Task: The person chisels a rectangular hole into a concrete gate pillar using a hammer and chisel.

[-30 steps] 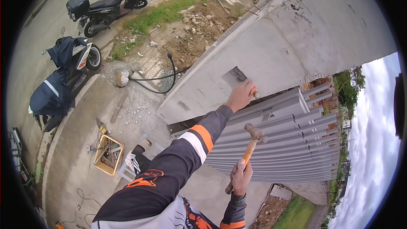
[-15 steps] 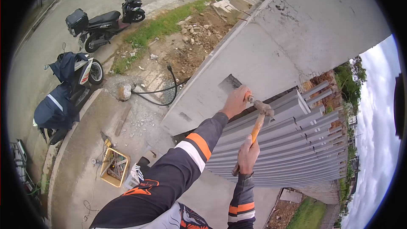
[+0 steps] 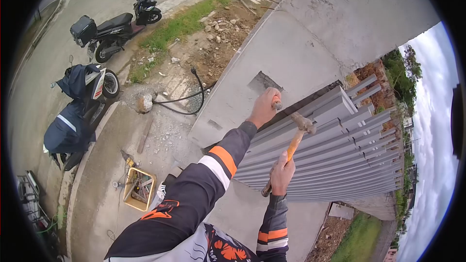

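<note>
My left hand [image 3: 264,106] is wrapped round a chisel [image 3: 276,102] with an orange grip, close to the grey concrete wall [image 3: 296,63]. Most of the chisel is hidden by my fingers. My right hand [image 3: 282,174] grips the wooden handle of a hammer [image 3: 303,123]. The hammer's head is to the right of the chisel and apart from it. Just above my left hand, a dark rectangular recess [image 3: 265,82] shows in the wall. Grey metal slats [image 3: 325,150] lie behind the hammer.
Two motorbikes, one black [image 3: 116,29] and one partly covered [image 3: 73,121], stand at the left. A yellow tool crate [image 3: 140,189] sits on the ground near a power tool [image 3: 127,158]. A black hose [image 3: 187,112] curls beside the rubble [image 3: 218,34].
The hammer head has moved away from the chisel, leaving a gap between them. My left hand has shifted slightly up and left in view. The whole view has shifted a little.
</note>
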Action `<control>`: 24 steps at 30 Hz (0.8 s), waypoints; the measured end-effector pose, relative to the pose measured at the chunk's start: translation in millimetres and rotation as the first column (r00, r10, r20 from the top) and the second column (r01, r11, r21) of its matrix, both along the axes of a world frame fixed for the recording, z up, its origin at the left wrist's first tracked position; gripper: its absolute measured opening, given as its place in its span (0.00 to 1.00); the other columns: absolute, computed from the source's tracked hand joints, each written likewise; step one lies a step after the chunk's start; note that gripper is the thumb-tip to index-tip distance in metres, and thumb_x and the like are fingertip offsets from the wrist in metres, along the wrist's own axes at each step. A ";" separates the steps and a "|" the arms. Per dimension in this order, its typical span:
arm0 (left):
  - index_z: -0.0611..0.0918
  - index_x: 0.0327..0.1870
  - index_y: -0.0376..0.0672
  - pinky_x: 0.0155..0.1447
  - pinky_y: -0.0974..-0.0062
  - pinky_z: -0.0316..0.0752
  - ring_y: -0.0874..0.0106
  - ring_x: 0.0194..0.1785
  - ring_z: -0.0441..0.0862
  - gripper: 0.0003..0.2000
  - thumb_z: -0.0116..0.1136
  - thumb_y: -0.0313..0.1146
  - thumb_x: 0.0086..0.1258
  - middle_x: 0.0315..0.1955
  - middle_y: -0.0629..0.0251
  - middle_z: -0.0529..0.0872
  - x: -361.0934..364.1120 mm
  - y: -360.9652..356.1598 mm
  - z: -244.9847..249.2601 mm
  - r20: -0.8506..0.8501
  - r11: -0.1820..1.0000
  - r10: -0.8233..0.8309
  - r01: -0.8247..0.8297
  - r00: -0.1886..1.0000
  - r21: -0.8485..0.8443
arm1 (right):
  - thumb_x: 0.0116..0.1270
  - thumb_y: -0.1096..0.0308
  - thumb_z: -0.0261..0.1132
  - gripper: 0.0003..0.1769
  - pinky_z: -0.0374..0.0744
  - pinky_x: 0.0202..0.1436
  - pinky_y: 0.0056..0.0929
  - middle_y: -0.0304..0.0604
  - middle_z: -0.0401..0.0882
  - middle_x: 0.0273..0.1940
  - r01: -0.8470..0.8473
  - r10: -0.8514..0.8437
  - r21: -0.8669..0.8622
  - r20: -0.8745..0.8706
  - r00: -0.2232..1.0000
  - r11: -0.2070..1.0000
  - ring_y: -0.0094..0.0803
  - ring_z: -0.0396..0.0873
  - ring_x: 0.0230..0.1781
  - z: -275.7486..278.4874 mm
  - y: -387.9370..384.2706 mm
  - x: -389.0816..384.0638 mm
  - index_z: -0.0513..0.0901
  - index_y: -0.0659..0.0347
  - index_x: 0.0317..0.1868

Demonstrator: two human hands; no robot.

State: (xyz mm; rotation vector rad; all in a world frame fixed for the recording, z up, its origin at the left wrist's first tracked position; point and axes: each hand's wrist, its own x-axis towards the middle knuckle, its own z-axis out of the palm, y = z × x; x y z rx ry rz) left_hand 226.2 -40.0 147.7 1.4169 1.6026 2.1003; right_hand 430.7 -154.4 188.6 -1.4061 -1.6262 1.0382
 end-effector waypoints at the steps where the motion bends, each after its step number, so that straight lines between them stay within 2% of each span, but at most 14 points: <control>1: 0.76 0.45 0.44 0.46 0.55 0.76 0.50 0.45 0.83 0.08 0.58 0.22 0.69 0.41 0.58 0.82 -2.4 -1.1 2.3 -0.019 1.000 0.024 -0.024 1.000 0.005 | 0.85 0.50 0.57 0.25 0.65 0.20 0.26 0.30 0.66 0.19 0.001 -0.001 -0.008 -0.021 1.000 1.000 0.17 0.64 0.18 -2.1 -7.9 10.6 0.75 0.64 0.37; 4: 0.77 0.46 0.45 0.47 0.55 0.77 0.50 0.45 0.83 0.07 0.57 0.23 0.70 0.41 0.58 0.82 25.6 -35.2 -10.6 0.097 0.960 -0.062 0.086 0.993 -0.268 | 0.85 0.50 0.57 0.23 0.65 0.17 0.23 0.29 0.66 0.19 -0.006 -0.001 -0.094 -0.070 0.998 0.996 0.17 0.65 0.15 -12.4 -40.5 41.2 0.73 0.61 0.36; 6: 0.77 0.47 0.45 0.45 0.54 0.76 0.50 0.44 0.83 0.06 0.57 0.25 0.73 0.41 0.57 0.83 32.6 -50.7 -13.5 -0.039 0.979 -0.092 0.083 0.995 -0.185 | 0.85 0.50 0.56 0.22 0.65 0.16 0.22 0.28 0.65 0.19 -0.018 0.006 -0.214 -0.056 0.998 0.977 0.17 0.65 0.14 -7.4 -53.2 52.8 0.72 0.59 0.36; 8: 0.77 0.48 0.45 0.45 0.53 0.76 0.50 0.45 0.83 0.05 0.57 0.26 0.75 0.41 0.57 0.84 30.0 -48.9 -3.8 -0.115 0.995 -0.060 0.050 0.992 -0.087 | 0.85 0.50 0.56 0.22 0.65 0.15 0.22 0.29 0.64 0.19 -0.009 -0.012 -0.245 -0.083 0.997 0.970 0.17 0.64 0.14 -9.5 -62.1 54.8 0.70 0.58 0.35; 9: 0.77 0.48 0.44 0.45 0.53 0.76 0.50 0.45 0.83 0.05 0.56 0.27 0.75 0.41 0.56 0.84 25.4 -44.5 6.9 -0.122 0.999 -0.021 0.017 0.992 -0.040 | 0.85 0.50 0.56 0.22 0.65 0.15 0.22 0.29 0.64 0.19 -0.005 -0.020 -0.267 -0.090 0.996 0.964 0.17 0.64 0.14 -11.1 -67.4 54.0 0.70 0.57 0.35; 10: 0.77 0.48 0.44 0.45 0.53 0.76 0.50 0.45 0.83 0.05 0.56 0.27 0.75 0.41 0.56 0.84 19.5 -39.2 16.0 -0.129 1.000 0.016 -0.016 0.992 0.006 | 0.84 0.44 0.56 0.26 0.65 0.15 0.24 0.29 0.62 0.20 -0.020 0.000 -0.264 -0.075 0.997 0.964 0.18 0.62 0.14 -11.1 -70.8 52.7 0.67 0.56 0.33; 13: 0.78 0.47 0.46 0.45 0.54 0.76 0.49 0.45 0.82 0.08 0.56 0.23 0.70 0.40 0.57 0.82 1.9 -8.4 20.4 -0.072 0.998 0.048 -0.044 0.996 0.044 | 0.84 0.43 0.56 0.26 0.65 0.16 0.24 0.29 0.62 0.21 -0.034 0.012 -0.273 -0.081 0.997 0.961 0.18 0.61 0.14 -1.9 -77.2 44.4 0.67 0.56 0.33; 16: 0.78 0.46 0.46 0.45 0.53 0.76 0.48 0.44 0.82 0.08 0.56 0.22 0.70 0.40 0.57 0.82 -9.7 11.4 11.9 -0.011 0.995 0.005 -0.004 1.000 0.105 | 0.84 0.47 0.58 0.23 0.67 0.18 0.23 0.30 0.66 0.23 -0.087 0.062 -0.277 -0.099 0.993 0.957 0.17 0.65 0.17 18.8 -75.0 41.7 0.70 0.58 0.37; 19: 0.77 0.45 0.44 0.46 0.52 0.76 0.49 0.44 0.83 0.03 0.55 0.25 0.75 0.41 0.57 0.83 -8.4 22.1 7.6 -0.047 0.993 0.054 -0.048 0.997 0.111 | 0.82 0.43 0.59 0.27 0.67 0.19 0.23 0.30 0.66 0.23 -0.142 0.128 -0.116 -0.127 0.984 0.983 0.18 0.64 0.17 66.2 -73.7 34.0 0.70 0.59 0.37; 21: 0.77 0.45 0.44 0.46 0.53 0.76 0.49 0.44 0.83 0.03 0.55 0.25 0.75 0.41 0.57 0.83 -7.6 16.3 11.5 -0.048 0.997 0.038 -0.034 0.998 0.073 | 0.83 0.39 0.54 0.29 0.65 0.18 0.21 0.31 0.62 0.23 -0.169 0.200 0.137 -0.259 0.945 0.976 0.19 0.59 0.16 102.0 -78.3 21.7 0.66 0.57 0.36; 22: 0.77 0.45 0.44 0.46 0.53 0.76 0.49 0.44 0.83 0.03 0.55 0.25 0.75 0.41 0.57 0.83 -7.4 13.8 12.0 -0.048 0.998 0.027 -0.024 0.998 0.050 | 0.83 0.39 0.55 0.29 0.65 0.18 0.21 0.31 0.61 0.23 -0.159 0.255 0.305 -0.308 0.917 0.939 0.20 0.59 0.16 118.0 -78.4 13.6 0.65 0.57 0.36; 24: 0.77 0.45 0.44 0.47 0.53 0.76 0.49 0.44 0.83 0.03 0.55 0.25 0.75 0.41 0.57 0.83 -8.0 14.8 9.2 -0.066 0.998 0.019 -0.015 0.998 0.063 | 0.82 0.38 0.55 0.30 0.65 0.18 0.22 0.31 0.60 0.23 -0.087 0.377 0.605 -0.370 0.849 0.791 0.21 0.59 0.16 140.7 -70.7 -7.5 0.64 0.58 0.36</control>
